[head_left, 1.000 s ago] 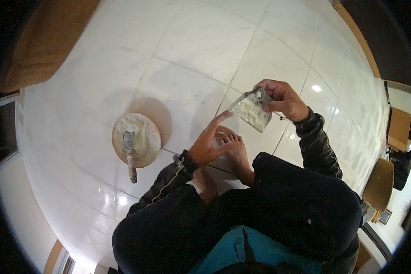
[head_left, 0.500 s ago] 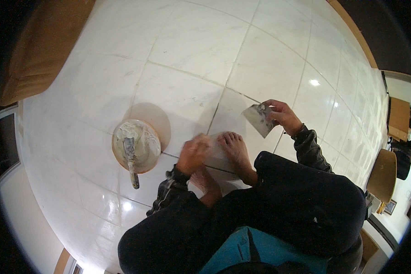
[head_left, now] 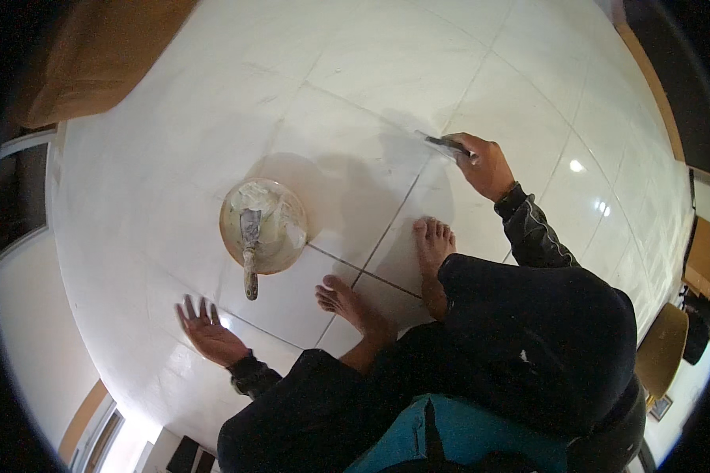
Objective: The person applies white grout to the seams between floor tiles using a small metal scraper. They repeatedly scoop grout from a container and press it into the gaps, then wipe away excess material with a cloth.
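My right hand (head_left: 485, 169) grips a flat, dark-edged scraper (head_left: 440, 144) held almost edge-on, raised above the white tiles ahead of my right foot (head_left: 435, 244). At lower left my left hand (head_left: 213, 335) is open, fingers spread and apparently holding nothing. Between my hands, left of centre, a round shallow bowl (head_left: 288, 252) holds pale, creamy paste. A putty knife (head_left: 250, 276) lies across it, its smeared blade in the paste and its handle over the near rim. My left foot (head_left: 355, 307) is below and right of the bowl.
White floor tiles (head_left: 386, 79) with grout lines spread around me. A brown upholstered piece (head_left: 102, 39) stands at the upper left. A dark framed opening (head_left: 16, 197) is at far left. A tan chair (head_left: 659, 347) and cardboard (head_left: 698, 260) are at the right edge.
My left hand has swung from the middle, by my feet, out to lower left and opened. My right hand has moved upward, the scraper now turned edge-on rather than showing its flat face.
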### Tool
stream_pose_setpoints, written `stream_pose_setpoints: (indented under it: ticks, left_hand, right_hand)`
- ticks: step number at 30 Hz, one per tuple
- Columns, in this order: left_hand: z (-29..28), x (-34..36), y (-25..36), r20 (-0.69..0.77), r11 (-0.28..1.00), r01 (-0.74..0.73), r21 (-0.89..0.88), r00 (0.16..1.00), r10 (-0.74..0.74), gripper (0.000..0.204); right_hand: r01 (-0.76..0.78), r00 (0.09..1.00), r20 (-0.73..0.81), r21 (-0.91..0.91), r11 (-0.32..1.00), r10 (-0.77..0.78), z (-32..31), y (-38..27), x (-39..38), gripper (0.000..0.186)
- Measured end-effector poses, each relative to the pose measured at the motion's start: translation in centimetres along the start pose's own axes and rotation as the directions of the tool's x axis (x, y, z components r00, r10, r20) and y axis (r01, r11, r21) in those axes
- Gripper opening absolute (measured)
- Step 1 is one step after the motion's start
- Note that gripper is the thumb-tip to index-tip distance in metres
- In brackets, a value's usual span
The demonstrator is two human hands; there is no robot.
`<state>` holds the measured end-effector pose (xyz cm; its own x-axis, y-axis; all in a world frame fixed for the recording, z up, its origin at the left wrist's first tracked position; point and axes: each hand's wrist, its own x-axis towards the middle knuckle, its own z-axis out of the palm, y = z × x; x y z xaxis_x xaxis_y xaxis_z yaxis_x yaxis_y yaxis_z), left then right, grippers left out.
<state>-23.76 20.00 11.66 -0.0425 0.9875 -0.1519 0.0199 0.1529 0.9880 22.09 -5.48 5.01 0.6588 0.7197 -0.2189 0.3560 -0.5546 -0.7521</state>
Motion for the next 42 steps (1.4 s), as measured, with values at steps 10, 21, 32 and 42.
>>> stream_pose_setpoints:
  ticks: [10, 21, 32, 42]
  left_hand:
    - [1.2, -11.3, -7.6, 0.513, 0.719, -0.045, 0.693, 0.732, -0.448, 0.021]
    - [-2.6, -8.8, -15.2, 0.876, 0.418, -0.880, 0.224, -0.005, -0.481, 0.033]
    - [-1.9, -7.5, -15.0, 0.671, 0.627, -0.739, -0.245, -0.596, -0.441, 0.044]
    - [0.3, -7.6, -14.2, 0.715, 0.567, -0.656, -0.498, -0.681, -0.161, 0.043]
  right_hand:
    - [0.594, 0.803, 0.268, -0.284, 0.753, -0.533, 8.7, -5.8, 5.9, 0.035]
    - [0.319, 0.898, 0.410, -0.363, 0.875, -0.158, 5.4, -2.3, -6.4, 0.039]
    - [-0.094, 0.942, -0.307, 0.151, 0.984, 0.137, 7.5, -8.5, -11.8, 0.029]
    - [-0.201, 0.846, -0.364, 0.457, 0.866, 0.389, 8.3, -9.4, -27.3, 0.036]
